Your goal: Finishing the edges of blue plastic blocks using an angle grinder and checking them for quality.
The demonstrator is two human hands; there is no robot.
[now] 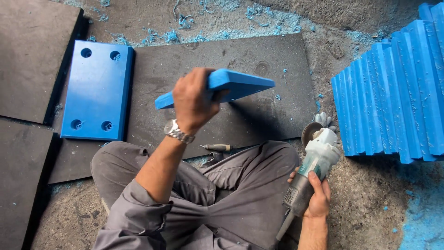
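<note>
My left hand (192,99) grips a thick blue plastic plate (240,83) and holds it lifted and tilted over a dark rubber mat (259,120). A metal watch sits on that wrist. My right hand (317,196) is closed around the body of a white and grey angle grinder (314,162), whose disc points away from me, low at my right knee. I sit cross-legged in grey work clothes. A second blue plate (97,90) with four holes lies flat on the mat to the left.
A row of several blue plates (393,97) stands on edge at the right. A small hand tool with a wooden handle (217,147) lies by my legs. Blue shavings (222,25) litter the concrete floor. More dark mats (32,55) lie at the left.
</note>
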